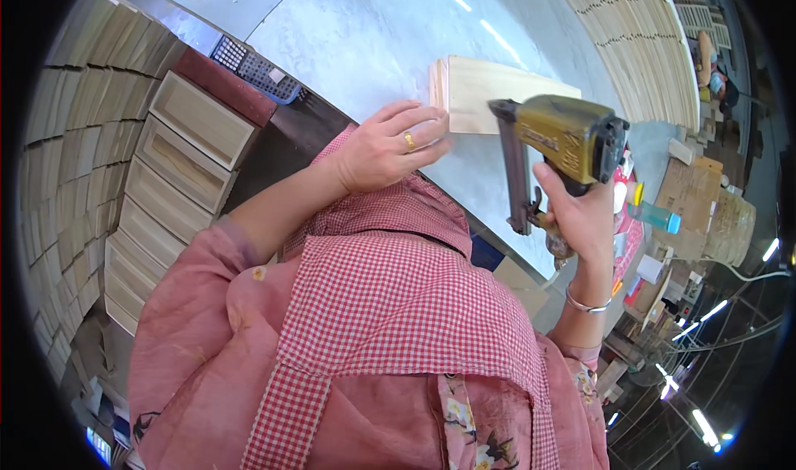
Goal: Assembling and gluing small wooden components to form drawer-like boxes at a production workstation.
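On the grey tabletop (373,47) sits a pale wooden board (497,97) with a narrow upright strip (437,88) along its left end. My left hand (390,148), a gold ring on one finger, is curled against that end with its fingertips at the wood's near corner; the thumb is hidden. My right hand (584,221) is wrapped round the grip of a yellow-brown and black nail gun (564,134). The tool's nose lies over the right part of the board, and its slim magazine points down toward me. Whether the nose touches the wood I cannot tell.
Long stacks of thin wooden slats (634,47) line the table's far right. Shallow wooden trays (178,171) are piled at left beside more stacked wood (66,155). A blue basket (265,76) sits below the table edge. A bottle (655,214) and cardboard box (686,192) stand at right.
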A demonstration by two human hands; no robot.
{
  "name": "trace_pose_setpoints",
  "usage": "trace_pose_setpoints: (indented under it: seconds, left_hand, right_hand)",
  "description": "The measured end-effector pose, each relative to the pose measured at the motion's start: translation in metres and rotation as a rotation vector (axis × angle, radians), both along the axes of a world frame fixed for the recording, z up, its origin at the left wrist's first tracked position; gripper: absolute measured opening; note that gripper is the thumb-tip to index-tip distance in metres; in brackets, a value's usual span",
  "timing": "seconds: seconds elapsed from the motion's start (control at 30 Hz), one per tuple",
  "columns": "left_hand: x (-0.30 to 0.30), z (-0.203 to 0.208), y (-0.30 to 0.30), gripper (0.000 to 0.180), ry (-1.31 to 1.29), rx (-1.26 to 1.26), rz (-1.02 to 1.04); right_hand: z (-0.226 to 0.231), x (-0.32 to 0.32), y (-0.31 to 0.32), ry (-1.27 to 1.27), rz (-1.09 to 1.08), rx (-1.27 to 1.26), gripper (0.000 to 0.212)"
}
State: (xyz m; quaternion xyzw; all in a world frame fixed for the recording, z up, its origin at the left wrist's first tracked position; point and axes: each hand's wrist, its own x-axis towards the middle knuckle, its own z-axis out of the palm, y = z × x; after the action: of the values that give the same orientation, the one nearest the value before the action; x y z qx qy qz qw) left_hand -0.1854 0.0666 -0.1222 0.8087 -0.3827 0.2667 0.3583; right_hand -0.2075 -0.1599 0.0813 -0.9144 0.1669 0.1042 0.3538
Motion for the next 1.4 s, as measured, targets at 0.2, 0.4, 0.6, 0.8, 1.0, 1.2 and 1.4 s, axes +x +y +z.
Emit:
trace_pose_setpoints:
  seconds: [0.2,0.4,0.6,0.8,1.0,1.2,1.4]
  left_hand:
    - [0.011,-0.004,-0.016,0.022,-0.073,-0.011,-0.075]
    - [0.006,-0.008,-0.012,0.023,-0.033,0.025,-0.074]
    - [0.003,-0.003,-0.02,0.018,0.017,0.073,-0.065]
    - [-0.001,0.0,-0.019,0.031,0.049,0.168,-0.066]
    - [0.013,0.007,-0.028,0.059,0.445,-0.184,0.074]
    - [0.062,0.041,-0.035,0.068,0.944,-0.373,0.066]
    - [0.143,0.078,0.009,0.059,1.973,-0.203,-0.151]
  right_hand:
    - [-0.004,-0.042,-0.083,-0.028,-0.299,-0.1,0.028]
    - [-0.036,-0.096,-0.199,-0.061,-0.528,-0.307,0.034]
    - [-0.137,-0.19,-0.37,-0.216,-0.265,-0.909,0.046]
    - [-0.167,-0.189,-0.375,0.186,-0.527,-0.866,0.055]
    - [-0.166,-0.175,-0.354,-0.057,-0.467,-0.853,0.053]
    - [-0.148,-0.089,-0.256,-0.54,-0.332,-0.3,0.043]
    - [-0.128,0.012,-0.157,-0.697,-0.183,0.304,0.029]
